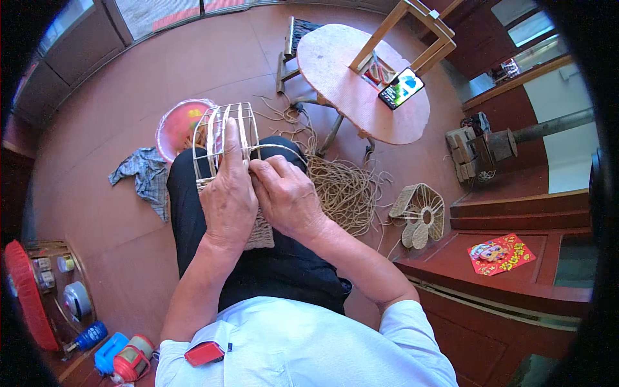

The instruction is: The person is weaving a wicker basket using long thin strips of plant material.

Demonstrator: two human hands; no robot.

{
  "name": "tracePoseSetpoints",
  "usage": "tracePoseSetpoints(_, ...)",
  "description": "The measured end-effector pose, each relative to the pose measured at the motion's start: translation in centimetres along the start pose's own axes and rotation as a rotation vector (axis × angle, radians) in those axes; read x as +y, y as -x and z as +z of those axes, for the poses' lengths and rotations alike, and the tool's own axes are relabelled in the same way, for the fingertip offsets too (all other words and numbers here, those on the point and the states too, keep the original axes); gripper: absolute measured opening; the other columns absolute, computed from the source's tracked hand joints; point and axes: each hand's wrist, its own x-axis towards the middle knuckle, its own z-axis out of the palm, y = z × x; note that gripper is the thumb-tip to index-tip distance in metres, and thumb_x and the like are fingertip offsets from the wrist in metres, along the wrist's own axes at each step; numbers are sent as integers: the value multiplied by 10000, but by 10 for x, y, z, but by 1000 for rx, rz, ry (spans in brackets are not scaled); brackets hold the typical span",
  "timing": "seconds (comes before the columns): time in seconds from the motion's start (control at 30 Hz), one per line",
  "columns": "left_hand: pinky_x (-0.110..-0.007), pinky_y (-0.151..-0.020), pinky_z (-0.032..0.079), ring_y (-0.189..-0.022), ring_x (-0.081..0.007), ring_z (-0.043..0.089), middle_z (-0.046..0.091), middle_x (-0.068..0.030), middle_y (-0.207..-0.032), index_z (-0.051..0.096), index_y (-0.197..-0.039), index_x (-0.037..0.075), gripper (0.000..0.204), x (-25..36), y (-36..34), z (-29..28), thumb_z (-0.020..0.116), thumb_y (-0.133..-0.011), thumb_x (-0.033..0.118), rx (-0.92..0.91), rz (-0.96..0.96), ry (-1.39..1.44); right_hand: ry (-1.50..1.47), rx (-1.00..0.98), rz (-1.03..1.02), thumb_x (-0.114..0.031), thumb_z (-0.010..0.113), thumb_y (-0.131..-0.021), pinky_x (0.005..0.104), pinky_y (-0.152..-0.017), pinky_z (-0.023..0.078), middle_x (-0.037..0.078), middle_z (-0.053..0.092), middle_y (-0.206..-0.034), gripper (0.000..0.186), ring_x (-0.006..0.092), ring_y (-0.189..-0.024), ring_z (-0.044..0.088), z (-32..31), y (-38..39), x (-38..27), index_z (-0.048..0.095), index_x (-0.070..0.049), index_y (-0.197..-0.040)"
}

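Observation:
A half-woven basket rests on my lap, its lower part covered in tan cord and its upper part bare wire frame. My left hand grips the frame, index finger stretched along the wires; its other fingers are partly hidden. Close beside it, my right hand has thumb and fingers pinched at the weaving. A strand of paper cord arcs from the wires over the back of my right hand. The exact pinch point is hidden by the fingers.
Loose cord lies heaped right of my knees, near a woven piece. Beyond stands a round table with a phone and scissors. A pink basin and plaid cloth are on the left floor.

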Motion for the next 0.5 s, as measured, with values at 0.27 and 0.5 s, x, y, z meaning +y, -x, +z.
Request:
tracePoseSetpoints(0.27, -521, -814, 641, -990, -412, 804, 766, -252, -1206, 250, -1783, 150, 817, -3, 1, 7, 609, -1065, -1, 105, 36, 56, 1, 29, -19, -84, 707, -988, 465, -817, 566, 147, 642, -1049, 257, 352, -914, 691, 2, 2, 3, 674, -46, -1239)
tracePoseSetpoints(0.5, -475, -814, 685, -1075, -451, 798, 630, -291, -1547, 365, -1716, 23, 727, -4, 9, -1, 633, -1042, -20, 153, 96, 31, -38, 76, 6, -54, 722, -963, 457, -788, 569, 129, 623, -1023, 295, 344, -883, 686, 3, 1, 0, 688, -61, -1255)
